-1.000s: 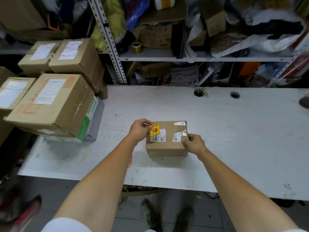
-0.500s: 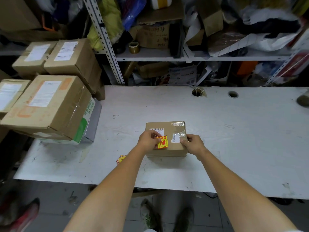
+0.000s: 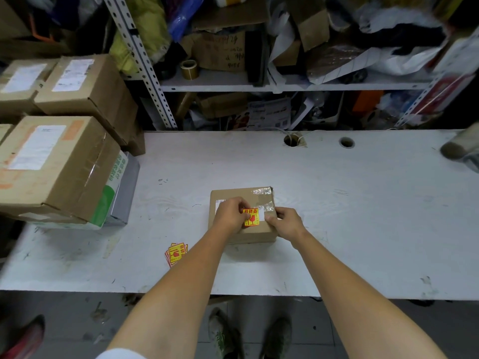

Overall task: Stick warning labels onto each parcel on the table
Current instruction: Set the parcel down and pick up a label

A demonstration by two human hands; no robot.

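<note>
The small parcel (image 3: 242, 231) sat on the bench (image 3: 363, 216) directly in front of the person. It was the only parcel out in the open work area. A second before, the left hand (image 3: 229, 216) had held the warning label (image 3: 251, 217) lifted over the parcel's far-left part, above the printed barcode slip. Half a second later the label had travelled to the parcel's near edge. By this moment it lay on the parcel's top face, toward the near side and just left of the white patch under the clear tape (image 3: 264, 200).

The left hand's fingers (image 3: 240, 206) were curled, their tips on the label's left edge. Whether they pinched that edge or already pressed it flat could not be told. The right hand (image 3: 286, 222) had barely shifted. Its fingers were curled round the parcel's near-right corner and its thumb lay on top beside the label, steadying the box.

The label looked laid down but probably not yet rubbed flat, so smoothing it was likely the remaining step for this parcel.

A small fan of spare labels (image 3: 177, 252) lay on the bench to the near left of the parcel, partly hidden by the left forearm. Larger cartons (image 3: 57, 167) were stacked well to the parcel's left. Those whose tops showed carried white shipping slips, and no red-and-yellow label could be seen on them, so most of the task likely lay ahead.
</note>
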